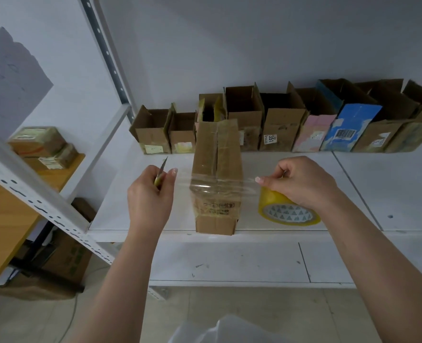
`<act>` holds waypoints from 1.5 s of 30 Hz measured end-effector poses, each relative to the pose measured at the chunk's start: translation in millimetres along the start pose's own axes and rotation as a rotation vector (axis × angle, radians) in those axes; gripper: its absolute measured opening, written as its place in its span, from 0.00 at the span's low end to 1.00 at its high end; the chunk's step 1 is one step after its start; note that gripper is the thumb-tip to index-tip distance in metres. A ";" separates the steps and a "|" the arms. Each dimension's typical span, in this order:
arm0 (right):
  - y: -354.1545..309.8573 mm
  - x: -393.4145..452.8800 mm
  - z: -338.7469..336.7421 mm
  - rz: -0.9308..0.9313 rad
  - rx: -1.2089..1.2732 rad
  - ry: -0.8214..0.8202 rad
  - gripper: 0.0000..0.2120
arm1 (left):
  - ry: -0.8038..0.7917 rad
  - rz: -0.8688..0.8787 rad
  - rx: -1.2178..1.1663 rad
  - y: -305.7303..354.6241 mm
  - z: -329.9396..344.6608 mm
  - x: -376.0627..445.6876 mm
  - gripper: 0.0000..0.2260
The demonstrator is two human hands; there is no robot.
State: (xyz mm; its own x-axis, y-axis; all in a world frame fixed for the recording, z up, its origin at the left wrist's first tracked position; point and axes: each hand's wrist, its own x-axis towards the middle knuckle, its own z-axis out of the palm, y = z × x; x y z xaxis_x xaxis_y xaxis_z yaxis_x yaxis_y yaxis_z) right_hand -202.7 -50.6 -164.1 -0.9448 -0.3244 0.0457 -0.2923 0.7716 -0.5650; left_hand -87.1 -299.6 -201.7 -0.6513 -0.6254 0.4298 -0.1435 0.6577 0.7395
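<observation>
Two hands hold a strip of clear tape [214, 187] tight across a brown box [217, 152] at the front of a white shelf [353, 194]. The left hand [150, 194] curls its fingers round a small knife [162, 169], thumb on the tape's end. The right hand [301, 181] pinches the tape just above the yellow roll [289, 211]. Open boxes [279, 129] stand behind.

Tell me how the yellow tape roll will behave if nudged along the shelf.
The yellow tape roll is round and seems to stand on its rim, so it would probably roll if nudged. The clear strip, stretched across the box and pinched by the right hand, would likely tether it. Its thick winding looks stiff.
</observation>
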 end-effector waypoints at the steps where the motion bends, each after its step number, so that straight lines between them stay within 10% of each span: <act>1: -0.7 2.2 1.4 0.002 -0.005 -0.003 0.22 | -0.004 0.001 -0.007 -1.3 0.7 0.4 0.17; 29: 28.3 15.6 49.8 0.112 0.446 -0.177 0.26 | -0.460 -0.659 -0.573 -31.3 70.3 -32.8 0.25; 39: 19.7 15.2 50.5 0.091 0.421 -0.198 0.30 | -0.313 -0.264 -0.419 -2.6 14.2 17.2 0.15; 45: 12.9 17.3 53.4 0.070 0.372 -0.214 0.21 | -0.891 0.038 -0.330 76.4 33.4 42.3 0.20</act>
State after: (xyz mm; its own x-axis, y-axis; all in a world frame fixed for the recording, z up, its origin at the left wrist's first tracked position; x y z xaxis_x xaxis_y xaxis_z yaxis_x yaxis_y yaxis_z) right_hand -215.0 -75.5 -214.6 -0.8969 -0.4147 -0.1534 -0.1181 0.5589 -0.8208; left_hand -150.5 -261.7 -144.3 -0.9994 0.0336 0.0042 0.0184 0.4335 0.9010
